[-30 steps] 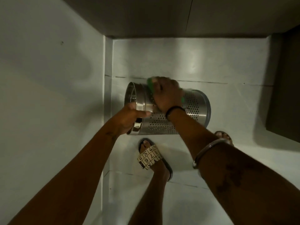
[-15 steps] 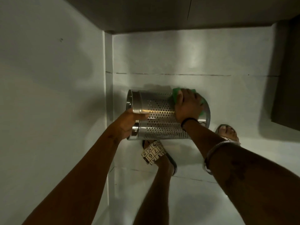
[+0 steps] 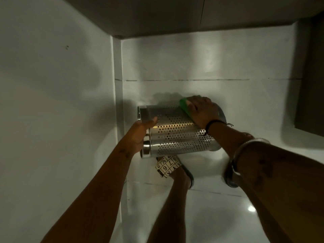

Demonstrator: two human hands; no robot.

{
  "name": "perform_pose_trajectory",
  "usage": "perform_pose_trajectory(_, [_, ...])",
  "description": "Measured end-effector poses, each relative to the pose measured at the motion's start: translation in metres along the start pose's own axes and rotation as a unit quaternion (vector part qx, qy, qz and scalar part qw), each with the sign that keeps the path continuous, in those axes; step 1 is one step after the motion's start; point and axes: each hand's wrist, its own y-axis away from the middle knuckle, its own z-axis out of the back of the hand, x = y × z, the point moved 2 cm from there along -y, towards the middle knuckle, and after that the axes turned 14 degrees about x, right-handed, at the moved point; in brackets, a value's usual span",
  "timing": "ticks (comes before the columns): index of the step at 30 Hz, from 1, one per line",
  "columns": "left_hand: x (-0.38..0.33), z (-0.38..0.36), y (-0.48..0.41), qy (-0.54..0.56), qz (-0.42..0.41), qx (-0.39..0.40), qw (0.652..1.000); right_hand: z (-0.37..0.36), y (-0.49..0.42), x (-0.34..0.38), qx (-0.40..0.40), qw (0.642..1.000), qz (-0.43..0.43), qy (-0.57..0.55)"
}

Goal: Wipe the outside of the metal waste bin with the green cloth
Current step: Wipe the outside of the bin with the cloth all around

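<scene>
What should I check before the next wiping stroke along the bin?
1. Left hand grips the metal bin's open rim: ok.
2. Green cloth pressed on the bin under the right hand: ok.
3. Bin held sideways, off the floor: ok.
4. Perforated side toward the camera free for wiping: ok.
5. Far side clean: cannot tell, hidden.
6. Sandalled foot below the bin, apart from it: cannot tell.
</scene>
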Motion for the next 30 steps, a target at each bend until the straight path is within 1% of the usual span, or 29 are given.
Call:
perform_pose_trajectory(2, [-0.011, -0.007, -0.003, -0.047, -0.013, 0.02, 0.999, 0.014, -0.004, 0.008, 0.01, 0.999, -0.021, -0.043])
perform_pose_trajectory(4, [-0.02, -0.018, -0.006, -0.084, -0.007, 0.049, 0.995, 0.023, -0.007, 0.036, -0.002, 0.994, -0.008, -0.112])
perform_pose_trajectory(5, [-0.025, -0.023, -0.009, -0.105, -0.007, 0.06, 0.993, 0.027, -0.009, 0.053, -0.024, 0.989, 0.022, -0.147])
perform_pose_trajectory(7, [-0.032, -0.029, -0.013, -0.147, -0.033, 0.084, 0.985, 0.038, -0.007, 0.089, -0.078, 0.97, 0.11, -0.2])
perform_pose_trajectory(8, [-0.034, -0.03, -0.014, -0.163, -0.051, 0.1, 0.98, 0.041, -0.005, 0.103, -0.107, 0.962, 0.157, -0.197])
perform_pose_trajectory(10, [-0.037, -0.03, -0.011, -0.192, -0.072, 0.133, 0.97, 0.043, 0.006, 0.12, -0.16, 0.953, 0.229, -0.121])
perform_pose_trajectory(12, [-0.038, -0.027, -0.005, -0.232, -0.086, 0.157, 0.956, 0.038, 0.018, 0.116, -0.19, 0.945, 0.262, -0.032])
perform_pose_trajectory(13, [-0.038, -0.026, -0.003, -0.241, -0.1, 0.166, 0.951, 0.033, 0.021, 0.104, -0.192, 0.946, 0.263, 0.003])
perform_pose_trajectory(15, [-0.039, -0.02, 0.001, -0.22, -0.134, 0.159, 0.953, 0.026, 0.022, 0.069, -0.173, 0.959, 0.22, 0.047])
perform_pose_trajectory(17, [-0.032, -0.013, 0.003, -0.168, -0.14, 0.139, 0.966, 0.029, 0.018, 0.031, -0.175, 0.975, 0.127, 0.056])
perform_pose_trajectory(19, [-0.023, -0.011, 0.004, -0.128, -0.137, 0.12, 0.975, 0.04, 0.006, 0.011, -0.201, 0.978, 0.038, 0.04])
perform_pose_trajectory(21, [-0.013, -0.014, 0.003, -0.148, -0.136, 0.119, 0.972, 0.055, -0.008, 0.02, -0.212, 0.977, -0.017, 0.014])
perform_pose_trajectory(22, [-0.01, -0.017, 0.003, -0.169, -0.137, 0.114, 0.969, 0.06, -0.014, 0.035, -0.201, 0.979, -0.032, 0.017])
perform_pose_trajectory(23, [-0.006, -0.021, 0.004, -0.181, -0.136, 0.107, 0.968, 0.06, -0.019, 0.052, -0.179, 0.983, -0.026, 0.029])
perform_pose_trajectory(24, [-0.005, -0.023, 0.004, -0.188, -0.134, 0.103, 0.967, 0.056, -0.021, 0.071, -0.152, 0.988, 0.007, 0.037])
perform_pose_trajectory(26, [-0.007, -0.029, 0.006, -0.185, -0.135, 0.107, 0.968, 0.037, -0.013, 0.109, -0.096, 0.987, 0.124, 0.043])
perform_pose_trajectory(28, [-0.011, -0.032, 0.007, -0.169, -0.153, 0.103, 0.968, 0.011, 0.009, 0.127, -0.048, 0.968, 0.236, 0.075])
perform_pose_trajectory(29, [-0.011, -0.031, 0.007, -0.164, -0.158, 0.099, 0.969, 0.001, 0.02, 0.123, -0.041, 0.957, 0.269, 0.099])
perform_pose_trajectory(30, [-0.009, -0.03, 0.007, -0.16, -0.156, 0.101, 0.969, -0.006, 0.027, 0.111, -0.051, 0.952, 0.277, 0.116])
